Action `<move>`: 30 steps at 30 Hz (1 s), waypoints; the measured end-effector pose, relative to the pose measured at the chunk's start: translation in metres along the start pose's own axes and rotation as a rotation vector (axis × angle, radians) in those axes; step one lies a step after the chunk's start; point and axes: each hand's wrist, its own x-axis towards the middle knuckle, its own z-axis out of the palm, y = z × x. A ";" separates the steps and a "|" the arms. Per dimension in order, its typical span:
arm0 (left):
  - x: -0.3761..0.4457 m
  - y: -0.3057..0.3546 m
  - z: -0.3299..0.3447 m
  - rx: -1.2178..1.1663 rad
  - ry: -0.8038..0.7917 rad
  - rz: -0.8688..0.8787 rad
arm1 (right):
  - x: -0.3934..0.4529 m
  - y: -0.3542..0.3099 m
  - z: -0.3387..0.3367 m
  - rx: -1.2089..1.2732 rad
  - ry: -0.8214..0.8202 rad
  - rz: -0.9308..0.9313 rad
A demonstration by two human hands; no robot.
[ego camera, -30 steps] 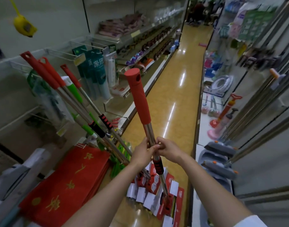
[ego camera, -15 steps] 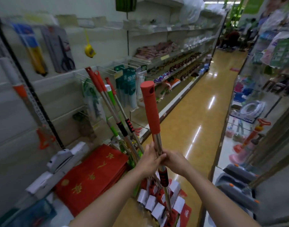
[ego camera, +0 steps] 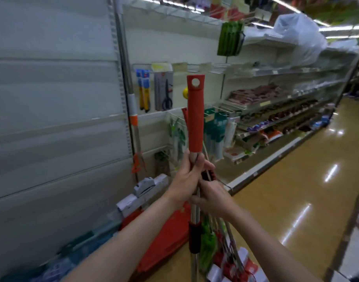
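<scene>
A mop pole point(ego camera: 195, 117) with a red handle and a hanging hole at its top stands upright in front of me, its silver shaft running down past a dark red collar. My left hand point(ego camera: 184, 180) grips the shaft just under the red handle. Directly below it my right hand point(ego camera: 212, 197) grips the same shaft. The pole's lower end leaves the frame at the bottom.
Shop shelving point(ego camera: 276, 94) with packaged goods runs along the left of a glossy yellow aisle floor point(ego camera: 296, 200). Scissors and knives point(ego camera: 164, 94) hang on the wall panel. More mops point(ego camera: 219, 241) and red packs point(ego camera: 166, 241) lie low beside the pole.
The view has swung up and left toward the wall panel. The pole now stands nearly vertical, and both hands sit higher on the shaft, right under the red handle.
</scene>
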 end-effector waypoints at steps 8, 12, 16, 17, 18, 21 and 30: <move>-0.022 0.073 -0.106 0.135 0.130 0.112 | 0.051 -0.140 -0.015 0.272 0.124 -0.246; -0.036 0.119 -0.174 0.193 0.224 0.156 | 0.079 -0.216 -0.012 0.288 0.130 -0.381; -0.056 0.159 -0.244 0.243 0.287 0.175 | 0.111 -0.294 -0.001 0.299 0.129 -0.510; -0.060 0.167 -0.261 0.252 0.313 0.176 | 0.117 -0.313 0.004 0.312 0.115 -0.532; -0.065 0.176 -0.277 0.255 0.338 0.176 | 0.123 -0.332 0.008 0.329 0.097 -0.558; -0.079 0.200 -0.319 0.269 0.415 0.188 | 0.136 -0.382 0.018 0.388 0.012 -0.621; -0.084 0.268 -0.443 0.359 0.651 0.240 | 0.195 -0.515 0.032 0.482 -0.123 -0.720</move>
